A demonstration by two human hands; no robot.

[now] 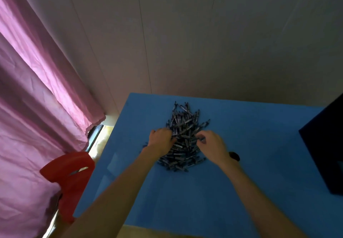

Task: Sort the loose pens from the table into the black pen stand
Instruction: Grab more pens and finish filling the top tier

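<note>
Both hands in the pen pile [182, 137]: left hand [161, 141] curled over pens, right hand [211, 144] pinching one. Light, stiff, slippery barrels; grip mid-barrel, I'd say.

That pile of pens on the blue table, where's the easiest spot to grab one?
Probably at the pile of pens's near edge, from above: pens there lie flat and stick out singly, so fingers can pinch one barrel. The middle is a crisscrossed tangle.
</note>
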